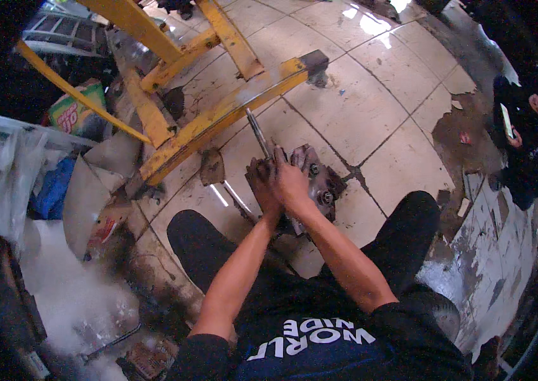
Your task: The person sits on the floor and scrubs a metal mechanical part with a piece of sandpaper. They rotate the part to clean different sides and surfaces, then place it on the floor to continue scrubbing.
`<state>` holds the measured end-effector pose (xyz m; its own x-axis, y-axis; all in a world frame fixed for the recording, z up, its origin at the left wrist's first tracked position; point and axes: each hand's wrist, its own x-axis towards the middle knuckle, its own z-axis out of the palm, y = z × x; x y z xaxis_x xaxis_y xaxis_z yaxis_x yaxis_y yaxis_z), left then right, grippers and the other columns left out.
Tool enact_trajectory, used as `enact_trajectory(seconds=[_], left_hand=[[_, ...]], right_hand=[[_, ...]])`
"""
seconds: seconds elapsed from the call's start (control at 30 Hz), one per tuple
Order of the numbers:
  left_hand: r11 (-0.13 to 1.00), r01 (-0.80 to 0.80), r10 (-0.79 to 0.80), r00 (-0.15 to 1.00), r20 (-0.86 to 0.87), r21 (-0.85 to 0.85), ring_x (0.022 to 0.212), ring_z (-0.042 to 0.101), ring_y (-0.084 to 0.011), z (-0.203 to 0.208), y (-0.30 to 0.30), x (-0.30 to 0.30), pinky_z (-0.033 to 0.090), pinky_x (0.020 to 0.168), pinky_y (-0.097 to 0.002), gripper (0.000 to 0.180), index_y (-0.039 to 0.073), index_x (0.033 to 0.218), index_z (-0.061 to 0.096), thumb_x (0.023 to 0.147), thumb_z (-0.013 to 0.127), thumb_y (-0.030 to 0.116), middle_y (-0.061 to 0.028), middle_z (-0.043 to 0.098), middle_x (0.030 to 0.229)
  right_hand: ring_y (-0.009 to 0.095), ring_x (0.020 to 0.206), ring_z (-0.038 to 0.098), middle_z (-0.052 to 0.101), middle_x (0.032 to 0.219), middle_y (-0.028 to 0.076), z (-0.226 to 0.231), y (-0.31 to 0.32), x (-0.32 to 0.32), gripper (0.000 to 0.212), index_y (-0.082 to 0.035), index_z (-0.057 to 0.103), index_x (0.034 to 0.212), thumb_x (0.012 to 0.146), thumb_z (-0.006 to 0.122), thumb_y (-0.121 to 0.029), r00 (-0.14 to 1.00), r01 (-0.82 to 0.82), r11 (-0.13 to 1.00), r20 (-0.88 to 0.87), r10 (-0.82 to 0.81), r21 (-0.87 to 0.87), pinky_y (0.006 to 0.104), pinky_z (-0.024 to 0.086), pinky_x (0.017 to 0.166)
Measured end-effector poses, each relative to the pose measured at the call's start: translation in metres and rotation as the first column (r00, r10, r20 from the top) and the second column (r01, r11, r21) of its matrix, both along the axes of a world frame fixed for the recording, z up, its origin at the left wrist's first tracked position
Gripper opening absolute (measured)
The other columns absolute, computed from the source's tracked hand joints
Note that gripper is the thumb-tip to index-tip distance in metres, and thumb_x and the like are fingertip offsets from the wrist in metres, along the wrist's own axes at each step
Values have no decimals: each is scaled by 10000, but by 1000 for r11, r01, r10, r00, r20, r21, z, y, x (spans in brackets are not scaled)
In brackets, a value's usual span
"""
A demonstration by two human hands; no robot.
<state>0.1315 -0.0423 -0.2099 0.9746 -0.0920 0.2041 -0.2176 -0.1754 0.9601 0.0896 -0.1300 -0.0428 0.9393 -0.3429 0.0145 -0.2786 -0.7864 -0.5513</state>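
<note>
Both hands clamped together, left hand (261, 185) & right hand (290, 181), on the metal rod (257, 132) rising out of the greasy engine part (317, 184) on the floor just below the yellow frame (218, 117), so prob. best to keep wrists stacked, pull straight along the shaft, no side twist.

Yellow frame (218, 114) ahead, perhaps close.

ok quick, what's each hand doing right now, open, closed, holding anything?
Left hand: closed, gripping the lower end of the long grey metal rod.
Right hand: closed beside it on the dark greasy metal engine part; whether it also grips the rod cannot be told.
</note>
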Motion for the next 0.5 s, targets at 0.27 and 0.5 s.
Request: enact_trajectory(seconds=[0.27, 0.5], left_hand=[[896, -114, 53, 987, 151, 430, 1055, 505, -404, 62, -27, -14, 377, 949, -493, 380, 10, 1177, 549, 1012, 469, 343, -221, 570, 1114], [907, 124, -19, 967, -256, 404, 1146, 542, -421, 99, 13, -3, 424, 951, -486, 431, 35, 1246, 554, 1036, 405, 381, -214, 587, 1219]], right_hand=[[538, 1247, 477, 671, 1039, 292, -21, -25, -11, 484, -231, 473, 1443, 979, 484, -366, 983, 95, 991, 150, -110, 98, 746, 84, 1092], [479, 975, 628, 674, 953, 281, 1, -6, -16, 459, -161, 507, 1404, 1016, 415, -388, 993, 53, 944, 79, -83, 327, 560, 428, 945]])
